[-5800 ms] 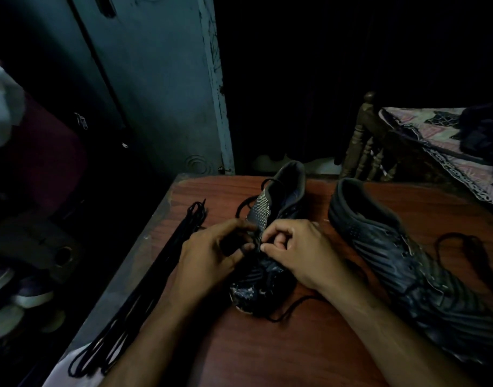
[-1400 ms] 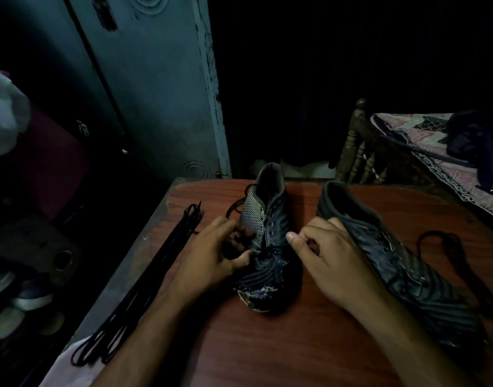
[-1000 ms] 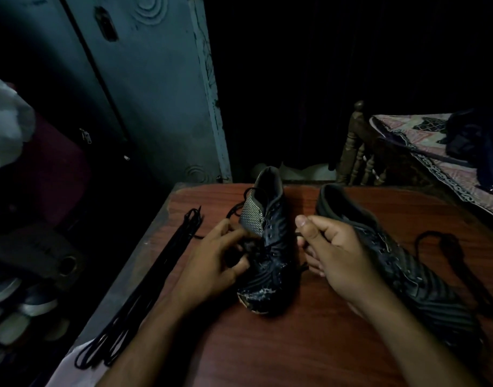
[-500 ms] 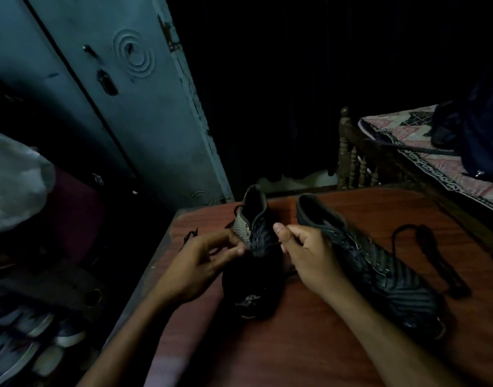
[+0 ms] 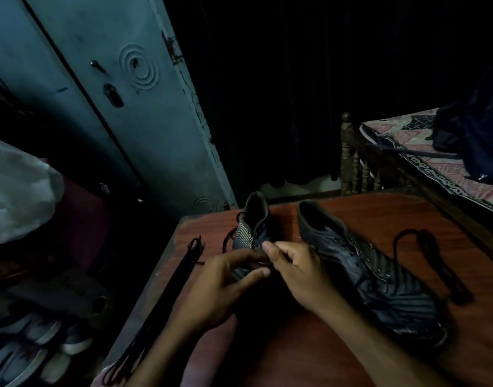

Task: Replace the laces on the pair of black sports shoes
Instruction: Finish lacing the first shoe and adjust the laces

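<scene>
Black sports shoe (image 5: 253, 233) on reddish desk (image 5: 309, 356), toe hidden behind left hand (image 5: 223, 286) and right hand (image 5: 298, 272), both pinching its lace, second shoe (image 5: 373, 275) alongside, no branding legible.

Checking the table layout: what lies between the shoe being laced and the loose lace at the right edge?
The other shoe, lying on the table, sits between the laced shoe and the loose lace in the head view.

Two bare forearms, no sleeves, left hand (image 5: 225, 277), right hand (image 5: 301, 272)
</scene>
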Demonstrator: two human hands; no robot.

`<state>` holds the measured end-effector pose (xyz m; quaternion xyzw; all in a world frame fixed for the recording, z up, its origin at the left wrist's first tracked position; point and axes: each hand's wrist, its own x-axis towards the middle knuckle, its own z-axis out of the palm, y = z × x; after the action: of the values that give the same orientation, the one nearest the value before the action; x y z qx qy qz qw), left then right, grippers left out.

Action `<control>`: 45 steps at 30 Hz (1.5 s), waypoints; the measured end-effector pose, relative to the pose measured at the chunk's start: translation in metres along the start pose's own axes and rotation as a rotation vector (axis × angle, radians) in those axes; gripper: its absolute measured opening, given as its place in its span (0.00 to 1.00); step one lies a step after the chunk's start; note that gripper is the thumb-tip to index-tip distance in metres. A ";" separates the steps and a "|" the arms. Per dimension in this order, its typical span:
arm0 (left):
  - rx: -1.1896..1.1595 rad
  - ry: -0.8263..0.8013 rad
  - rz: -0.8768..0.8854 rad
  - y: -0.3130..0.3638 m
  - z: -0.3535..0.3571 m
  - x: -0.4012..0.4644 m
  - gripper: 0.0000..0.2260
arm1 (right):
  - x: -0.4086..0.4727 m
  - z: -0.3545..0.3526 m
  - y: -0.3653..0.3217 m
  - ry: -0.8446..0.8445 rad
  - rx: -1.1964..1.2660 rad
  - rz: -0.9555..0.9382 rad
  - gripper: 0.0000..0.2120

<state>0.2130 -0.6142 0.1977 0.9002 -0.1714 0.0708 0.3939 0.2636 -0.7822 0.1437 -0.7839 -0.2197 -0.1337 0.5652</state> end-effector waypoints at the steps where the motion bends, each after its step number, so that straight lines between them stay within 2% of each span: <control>1: -0.020 0.031 -0.005 -0.003 0.001 0.002 0.05 | 0.001 0.000 0.000 0.012 -0.012 0.011 0.30; 5: -0.023 0.111 -0.021 -0.018 -0.011 -0.006 0.04 | 0.006 -0.005 0.003 0.060 -0.002 0.017 0.31; 8: -0.039 0.169 -0.027 -0.037 -0.023 -0.023 0.08 | 0.008 -0.009 0.004 0.088 0.037 0.017 0.28; 11: -0.115 0.240 -0.042 -0.053 -0.033 -0.040 0.07 | 0.010 -0.010 0.009 0.123 0.033 0.020 0.25; 16: -0.151 0.289 -0.064 -0.059 -0.034 -0.049 0.07 | 0.009 -0.010 0.007 0.135 0.032 0.016 0.27; 20: -0.034 0.170 -0.039 -0.020 -0.010 -0.028 0.15 | 0.004 0.000 0.007 0.083 -0.067 -0.022 0.29; 24: -0.097 0.091 -0.024 -0.007 0.014 -0.005 0.08 | 0.001 0.003 0.009 0.077 -0.135 -0.021 0.27; 32: -0.154 0.311 -0.111 -0.051 -0.015 -0.024 0.03 | 0.007 -0.003 0.010 0.107 -0.071 -0.011 0.27; 35: -0.119 0.275 -0.132 -0.063 -0.024 -0.034 0.03 | 0.005 -0.003 0.014 0.107 -0.087 -0.005 0.30; 38: 0.055 0.212 -0.024 -0.055 -0.025 -0.029 0.14 | 0.002 -0.001 0.012 0.079 -0.091 -0.004 0.31; 40: 0.060 0.121 0.028 -0.039 -0.017 -0.014 0.17 | 0.001 0.001 0.011 0.063 -0.107 -0.007 0.30; 43: -0.006 -0.027 0.092 -0.023 0.003 0.014 0.12 | 0.002 0.001 0.011 0.072 -0.089 0.005 0.27; 45: -0.062 0.002 0.115 -0.025 0.009 0.027 0.08 | 0.003 -0.001 0.013 0.102 -0.065 0.019 0.25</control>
<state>0.2474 -0.6122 0.1820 0.8762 -0.2246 0.0892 0.4170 0.2729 -0.7857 0.1348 -0.7960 -0.1788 -0.1752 0.5511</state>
